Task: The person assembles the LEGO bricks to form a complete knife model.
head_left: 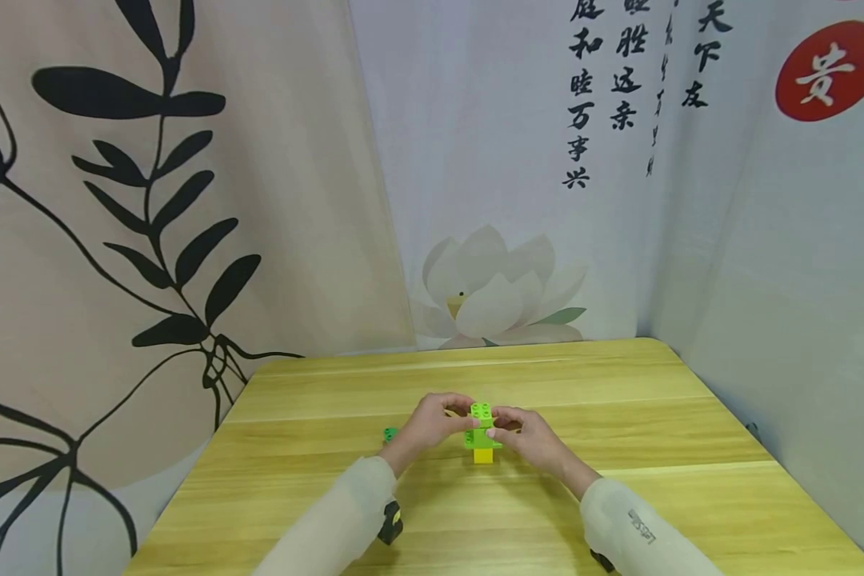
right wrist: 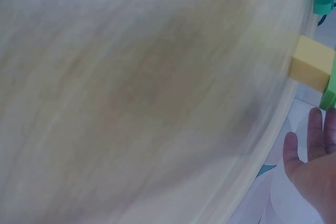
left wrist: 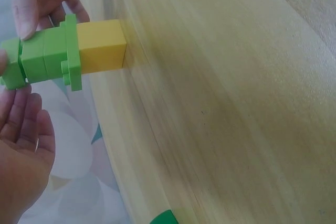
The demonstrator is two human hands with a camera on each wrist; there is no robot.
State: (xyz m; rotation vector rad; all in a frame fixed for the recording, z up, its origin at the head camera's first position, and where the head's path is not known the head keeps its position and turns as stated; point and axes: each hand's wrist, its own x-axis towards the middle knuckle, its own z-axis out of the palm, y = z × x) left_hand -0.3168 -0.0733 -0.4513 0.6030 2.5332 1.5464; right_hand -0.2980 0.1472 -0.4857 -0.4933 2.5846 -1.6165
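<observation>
A small tower of toy building bricks stands on the table, with a yellow brick (left wrist: pixel 102 45) at its foot. Above that come a light green plate (left wrist: pixel 72 53) and light green bricks (left wrist: pixel 44 53). My left hand (head_left: pixel 432 422) pinches the topmost light green brick (head_left: pixel 481 411) from the left; in the left wrist view a thin gap shows beneath that brick. From the other side my right hand (head_left: pixel 534 440) holds the light green part just below, its thumb against the side. The right wrist view shows only part of the right hand (right wrist: pixel 315 171) and tower.
A dark green piece (head_left: pixel 390 434) lies on the wooden table (head_left: pixel 317 496) left of the tower, partly behind my left wrist. Behind the table's far edge hangs a printed cloth (head_left: pixel 518 200). Dark straps (head_left: pixel 390 524) sit beneath the sleeves.
</observation>
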